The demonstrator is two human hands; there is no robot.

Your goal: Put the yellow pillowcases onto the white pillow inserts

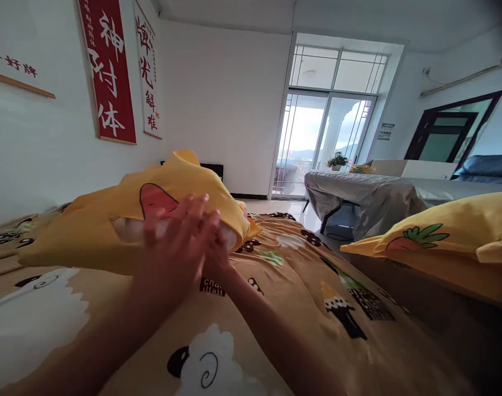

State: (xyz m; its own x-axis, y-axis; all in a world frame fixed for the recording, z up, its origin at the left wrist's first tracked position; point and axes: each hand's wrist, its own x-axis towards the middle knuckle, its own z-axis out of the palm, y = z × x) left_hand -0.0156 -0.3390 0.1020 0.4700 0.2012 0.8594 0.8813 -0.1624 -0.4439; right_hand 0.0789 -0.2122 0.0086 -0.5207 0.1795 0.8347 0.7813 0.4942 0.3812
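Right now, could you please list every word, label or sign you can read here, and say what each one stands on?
"神", "付", "体": white characters down the red banner on the wall.
Red characters on the white banner beside it: too blurred to read surely.
Red characters on the white scroll at far left: cut off and blurred.
Black print on the bedsheet by the hands: partly hidden, unreadable.
Small notice by the glass door: too small.

Daylight from the tall glass balcony door (323, 146) blows out there; near hands motion-blurred, frame edges wide-angle warped, lower right dim.
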